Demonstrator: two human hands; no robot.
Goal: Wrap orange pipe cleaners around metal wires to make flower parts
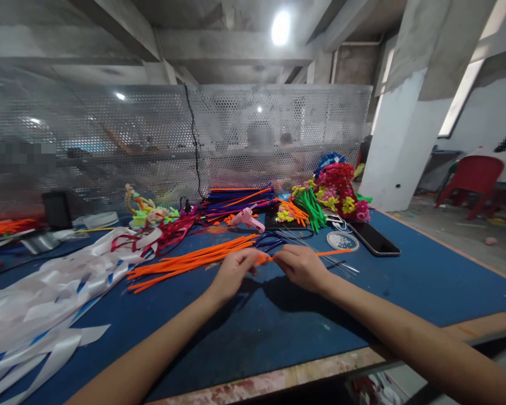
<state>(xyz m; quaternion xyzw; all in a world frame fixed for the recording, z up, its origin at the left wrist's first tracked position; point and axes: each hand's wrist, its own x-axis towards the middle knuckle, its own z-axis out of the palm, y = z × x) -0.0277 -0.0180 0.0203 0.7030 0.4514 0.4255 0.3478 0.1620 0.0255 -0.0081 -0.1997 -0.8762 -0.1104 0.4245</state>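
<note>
Both my hands meet over the middle of the blue table, working on an orange pipe cleaner (261,259). My left hand (235,273) pinches its bunched or twisted part between thumb and fingers. My right hand (302,266) is closed on it just beside, and a straight orange length (335,252) sticks out past this hand to the right. To the left lies a bundle of loose orange pipe cleaners (189,263). Right behind my hands are dark-handled scissors (270,242), and thin metal wires (341,264) lie beside my right hand.
White ribbons (37,304) cover the table's left side. A pink glue gun (248,219) lies behind the bundle. Farther right are a dish of white beads (342,241), a phone (375,238), green pipe cleaners (311,208) and a colourful pile of fuzzy flowers (337,185). A perforated metal screen (236,129) closes off the back.
</note>
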